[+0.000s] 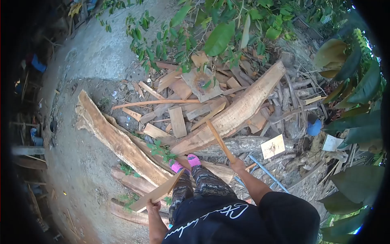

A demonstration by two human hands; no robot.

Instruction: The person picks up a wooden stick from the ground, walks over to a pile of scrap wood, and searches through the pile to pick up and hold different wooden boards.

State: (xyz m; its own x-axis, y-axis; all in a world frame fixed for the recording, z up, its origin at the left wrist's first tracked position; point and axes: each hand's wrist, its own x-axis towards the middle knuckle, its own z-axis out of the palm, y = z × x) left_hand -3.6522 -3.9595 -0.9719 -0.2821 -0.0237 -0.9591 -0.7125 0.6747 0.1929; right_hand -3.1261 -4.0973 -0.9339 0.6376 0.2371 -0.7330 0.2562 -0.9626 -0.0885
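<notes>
My left hand (152, 206) is closed round the lower end of a flat, pale wooden board (160, 190), which slants up to the right beside my legs. My right hand (237, 164) grips the near end of a narrow wooden stick (219, 140). The far end of the stick overlaps a long curved plank (239, 110) in view. Another long rough-edged slab (118, 140) lies on the ground to the left, beyond my left hand. My pink footwear (193, 160) shows between the two long pieces.
Scrap boards (177, 121) and branches lie piled ahead. Blue tubing (270, 179) lies right of my right hand. A square pale board (273, 147) rests on a log. Leafy branches (219, 38) hang overhead, and large leaves (349, 183) stand at the right.
</notes>
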